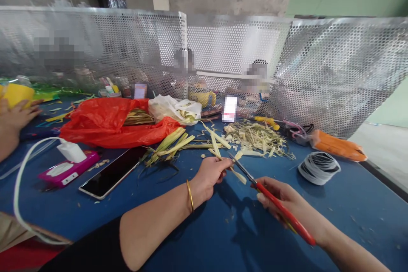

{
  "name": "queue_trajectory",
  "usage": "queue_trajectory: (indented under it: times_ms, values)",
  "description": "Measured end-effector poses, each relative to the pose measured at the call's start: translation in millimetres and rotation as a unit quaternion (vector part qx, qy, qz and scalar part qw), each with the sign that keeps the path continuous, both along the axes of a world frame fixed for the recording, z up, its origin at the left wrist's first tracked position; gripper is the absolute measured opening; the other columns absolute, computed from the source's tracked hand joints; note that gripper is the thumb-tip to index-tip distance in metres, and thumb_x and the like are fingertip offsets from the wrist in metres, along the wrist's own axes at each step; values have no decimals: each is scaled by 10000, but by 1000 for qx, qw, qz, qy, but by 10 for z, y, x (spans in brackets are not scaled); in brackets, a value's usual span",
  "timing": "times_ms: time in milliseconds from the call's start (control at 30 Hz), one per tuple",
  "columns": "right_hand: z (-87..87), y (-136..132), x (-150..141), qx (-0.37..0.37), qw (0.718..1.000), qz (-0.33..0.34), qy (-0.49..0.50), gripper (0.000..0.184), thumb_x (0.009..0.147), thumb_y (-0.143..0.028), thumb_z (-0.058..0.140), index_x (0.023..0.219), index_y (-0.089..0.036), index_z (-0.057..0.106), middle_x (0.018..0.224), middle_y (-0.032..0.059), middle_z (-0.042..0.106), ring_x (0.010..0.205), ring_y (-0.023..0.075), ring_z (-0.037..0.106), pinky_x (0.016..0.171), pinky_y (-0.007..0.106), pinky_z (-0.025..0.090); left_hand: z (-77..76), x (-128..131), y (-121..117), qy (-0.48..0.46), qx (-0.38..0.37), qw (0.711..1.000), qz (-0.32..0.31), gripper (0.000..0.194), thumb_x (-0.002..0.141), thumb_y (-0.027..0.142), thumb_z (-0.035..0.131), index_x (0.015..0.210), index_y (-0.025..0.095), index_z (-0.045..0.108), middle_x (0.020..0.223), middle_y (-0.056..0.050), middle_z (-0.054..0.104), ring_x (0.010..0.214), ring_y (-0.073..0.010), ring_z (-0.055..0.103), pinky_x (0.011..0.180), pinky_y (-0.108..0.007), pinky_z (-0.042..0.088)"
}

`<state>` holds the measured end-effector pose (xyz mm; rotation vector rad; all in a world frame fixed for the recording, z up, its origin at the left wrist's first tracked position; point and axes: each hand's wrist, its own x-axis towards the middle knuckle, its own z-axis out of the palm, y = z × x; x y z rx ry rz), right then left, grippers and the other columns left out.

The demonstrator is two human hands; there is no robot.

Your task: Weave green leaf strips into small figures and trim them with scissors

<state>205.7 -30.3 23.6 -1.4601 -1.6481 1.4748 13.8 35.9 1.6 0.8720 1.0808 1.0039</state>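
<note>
My left hand (211, 173), with a gold bangle on the wrist, pinches a pale dried leaf strip (238, 176) between thumb and fingertips. In my right hand (276, 197) is a pair of scissors (280, 208) with red handles. Their metal tips meet the strip just beside my left fingertips; whether the blades are closed on it I cannot tell. Behind my left hand lies a bundle of yellow-green leaf strips (172, 143). Beyond both hands is a heap of leaf scraps (256, 138).
A red plastic bag (95, 121), a phone (111, 174) and a magenta power strip (72, 170) are at left. A wire coil (319, 168) and an orange packet (338, 144) lie at right. Perforated metal panels (236, 46) cross the back. Another person's hand (19, 114) is at far left.
</note>
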Motion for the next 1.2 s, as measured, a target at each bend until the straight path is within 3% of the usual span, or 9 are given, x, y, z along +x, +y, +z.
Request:
queue_trajectory:
  times_ms: [133,300,533,733,900,1067,1200]
  values:
    - [-5,1,-25,19,1000,-10,-16,362,746,-485,687,917,-174,617,601,-65,409,477,57,342,407,178,286,-18,8,10,-2,-3,1000,-6,187,585,271,705,598,118,599,519,40,453,441,-47,339,413,-209,142]
    - [6,-3,-50,67,997,-16,-38,408,718,-524,687,911,-165,685,647,-18,541,592,119,460,501,208,367,-29,-8,38,3,5,1000,-15,192,587,262,715,594,112,597,564,9,510,442,-38,323,412,-205,132]
    - [0,-14,-52,80,995,-14,-53,413,692,-537,698,870,-164,700,666,-12,591,645,156,513,542,222,398,-49,-32,69,15,2,1000,-28,217,586,275,748,596,112,605,562,4,535,444,-44,337,413,-206,146]
    - [-70,4,-44,84,995,-35,-46,415,719,-534,687,909,-166,671,641,-32,506,557,97,409,478,203,328,-14,-64,80,20,11,999,-37,231,604,307,743,600,124,603,545,17,512,453,-51,334,420,-214,151]
    - [-8,51,43,42,993,-114,4,644,718,-657,618,1136,-171,560,640,-49,421,464,69,326,401,198,266,30,-111,97,26,16,997,-76,265,621,373,751,659,137,637,531,36,499,477,-63,366,450,-221,208]
    - [128,28,147,91,995,-35,2,619,789,-636,553,1205,-180,506,786,7,493,587,103,408,464,205,331,86,-131,77,1,23,991,-135,288,656,378,729,785,125,688,653,-7,607,495,-55,393,462,-216,205]
    - [143,49,197,124,991,18,-50,564,800,-566,595,1212,-186,529,747,-13,469,639,118,407,539,217,357,80,-132,61,18,35,990,-137,301,639,370,747,818,136,689,721,-37,666,496,-58,407,468,-215,211]
